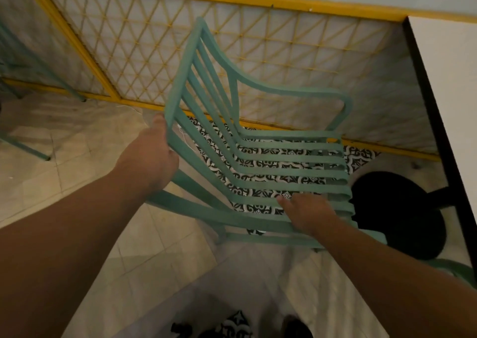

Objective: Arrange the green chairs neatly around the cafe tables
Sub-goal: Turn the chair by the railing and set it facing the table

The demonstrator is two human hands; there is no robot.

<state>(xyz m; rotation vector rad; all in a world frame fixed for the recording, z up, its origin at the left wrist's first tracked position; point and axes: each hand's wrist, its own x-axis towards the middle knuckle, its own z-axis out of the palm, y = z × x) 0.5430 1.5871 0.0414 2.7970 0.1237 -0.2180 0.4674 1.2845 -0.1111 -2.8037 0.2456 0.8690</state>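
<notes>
A green slatted metal chair [258, 141] with armrests stands in the middle of the view, its seat facing right toward a white cafe table [449, 84]. My left hand [152, 154] grips the top rail of the chair's backrest. My right hand [307, 213] grips the near armrest, fingers curled over the seat's near slats. The table's round black base [397, 213] lies on the floor just right of the seat's front edge. The chair's legs are mostly hidden under the seat.
A yellow lattice fence [232, 53] runs along the far side behind the chair. Legs of another green chair [23, 79] show at the far left. Part of a further green chair [462, 270] peeks in at the right edge. Patterned black-and-white tiles [361, 157] lie under the seat.
</notes>
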